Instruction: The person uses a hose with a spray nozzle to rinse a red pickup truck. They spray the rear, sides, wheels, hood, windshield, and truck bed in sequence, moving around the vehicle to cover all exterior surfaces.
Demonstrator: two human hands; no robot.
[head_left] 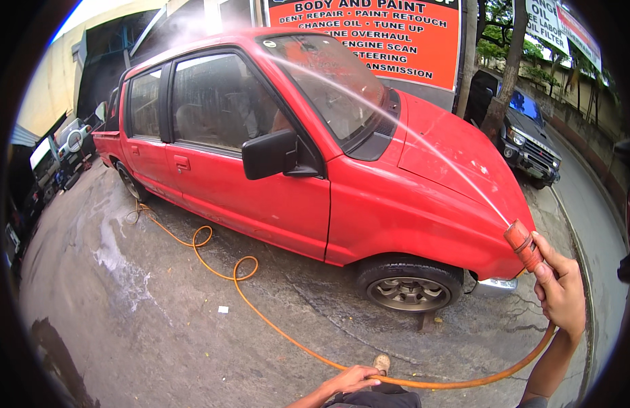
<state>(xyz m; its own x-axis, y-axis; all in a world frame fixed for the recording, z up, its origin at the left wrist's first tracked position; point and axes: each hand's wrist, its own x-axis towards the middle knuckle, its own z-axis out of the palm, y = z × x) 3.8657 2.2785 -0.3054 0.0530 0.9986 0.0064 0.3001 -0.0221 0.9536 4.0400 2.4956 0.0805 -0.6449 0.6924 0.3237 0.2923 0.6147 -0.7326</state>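
My right hand (564, 291), raised at the right, is wrapped round a red-orange hose nozzle (523, 245). A thin jet of water (423, 139) leaves it and runs up and left across the hood and windshield toward the roof of a red pickup truck (253, 207), where spray mists. From below my right hand the orange hose (451, 385) sags to the lower middle. There my left hand (355, 379) grips it low in front of my body, fingers over the top. The hose then trails in loops over the ground toward the truck's rear wheel.
The truck's black side mirror (269, 155) juts toward me above the front wheel (411, 285). Wet concrete (158, 299) lies underfoot, with a small white scrap (223, 309). A dark off-road vehicle (529, 139) stands beside a tree (503, 88); an orange signboard (430, 47) rises behind.
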